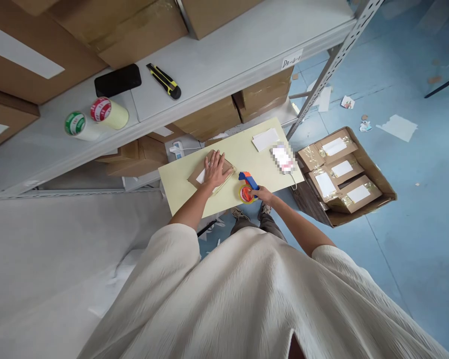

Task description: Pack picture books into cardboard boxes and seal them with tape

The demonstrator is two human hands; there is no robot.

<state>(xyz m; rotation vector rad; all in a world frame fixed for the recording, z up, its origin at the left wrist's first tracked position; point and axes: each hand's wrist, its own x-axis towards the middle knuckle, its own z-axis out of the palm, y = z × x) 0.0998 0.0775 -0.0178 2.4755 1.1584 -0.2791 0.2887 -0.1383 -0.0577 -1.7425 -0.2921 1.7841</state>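
Observation:
On a pale yellow table (179, 188) lies a small cardboard box (195, 174) with a white label partly showing. My left hand (216, 170) rests flat on top of the box, fingers spread, covering much of it. In my right hand (264, 194) is a blue and orange tape dispenser (249, 180), gripped by its handle near the table's front edge. A roll of clear tape with a red core sits in the dispenser. The dispenser is to the right of the box, and a strip of tape seems to show at the box's right edge.
White label sheets (265, 139) and a blurred-out device (283, 158) with a cable lie on the table. A large open carton (389, 197) of labelled boxes stands at right. The shelf (217, 55) above holds a utility knife (163, 81), a black phone (117, 80) and tape rolls (112, 113).

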